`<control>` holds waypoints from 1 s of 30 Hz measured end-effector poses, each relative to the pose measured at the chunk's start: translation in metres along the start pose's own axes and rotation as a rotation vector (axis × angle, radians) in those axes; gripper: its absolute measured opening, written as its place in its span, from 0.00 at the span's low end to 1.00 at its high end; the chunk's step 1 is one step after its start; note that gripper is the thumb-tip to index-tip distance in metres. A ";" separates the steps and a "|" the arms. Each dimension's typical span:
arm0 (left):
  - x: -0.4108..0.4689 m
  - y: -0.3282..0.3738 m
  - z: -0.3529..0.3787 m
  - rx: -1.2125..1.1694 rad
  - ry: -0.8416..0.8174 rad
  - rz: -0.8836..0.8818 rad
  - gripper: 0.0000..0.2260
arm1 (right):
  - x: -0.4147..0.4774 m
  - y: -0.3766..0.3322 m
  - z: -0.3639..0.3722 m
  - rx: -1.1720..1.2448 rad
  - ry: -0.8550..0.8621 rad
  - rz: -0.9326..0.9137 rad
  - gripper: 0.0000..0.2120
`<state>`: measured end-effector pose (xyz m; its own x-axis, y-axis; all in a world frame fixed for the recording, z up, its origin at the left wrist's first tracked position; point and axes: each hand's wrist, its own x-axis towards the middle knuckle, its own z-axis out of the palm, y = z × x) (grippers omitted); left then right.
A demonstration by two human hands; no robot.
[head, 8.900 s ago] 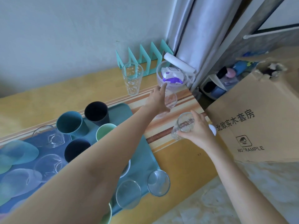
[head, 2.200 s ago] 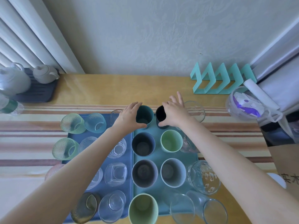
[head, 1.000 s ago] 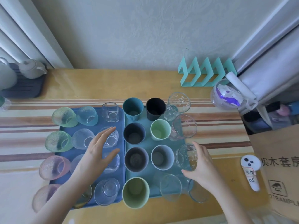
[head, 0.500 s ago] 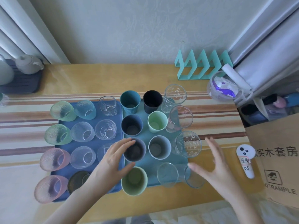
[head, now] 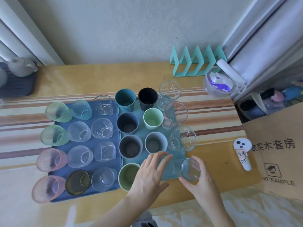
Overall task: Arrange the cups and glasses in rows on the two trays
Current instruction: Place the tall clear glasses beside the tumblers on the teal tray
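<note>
A yellow counter (head: pixel 82 74) with a striped runner stands against a pale wall, curtains at both sides. Two trays lie side by side, touching: a blue tray (head: pixel 55 125) on the left, filled with four rows of three glasses, and a teal tray (head: pixel 140 110) on the right holding coloured cups in two columns and tall clear glasses along its right edge. A cardboard box (head: pixel 278 154) crowds the counter's right end; bare counter remains behind the trays and along the near edge. The left hand (head: pixel 150 174) lies spread, fingers loose, over a clear glass at the teal tray's near edge. The right hand (head: pixel 199 179) grips a small clear glass (head: pixel 190 168) at that tray's near right corner.
</note>
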<state>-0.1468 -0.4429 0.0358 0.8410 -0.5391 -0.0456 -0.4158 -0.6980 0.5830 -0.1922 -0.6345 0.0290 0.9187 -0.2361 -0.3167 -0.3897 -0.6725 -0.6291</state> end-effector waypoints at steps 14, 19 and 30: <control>-0.005 -0.004 0.011 0.092 0.024 -0.034 0.33 | 0.003 0.002 -0.002 -0.031 0.006 -0.031 0.34; -0.006 -0.003 0.011 0.070 0.032 -0.051 0.32 | 0.004 0.004 -0.003 -0.052 -0.013 -0.045 0.35; -0.015 -0.010 0.002 -0.027 0.033 -0.037 0.40 | 0.001 -0.001 -0.010 -0.066 -0.073 -0.050 0.44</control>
<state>-0.1555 -0.4284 0.0292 0.8669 -0.4969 -0.0406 -0.3753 -0.7040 0.6030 -0.1903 -0.6415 0.0365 0.9288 -0.1514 -0.3383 -0.3365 -0.7274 -0.5981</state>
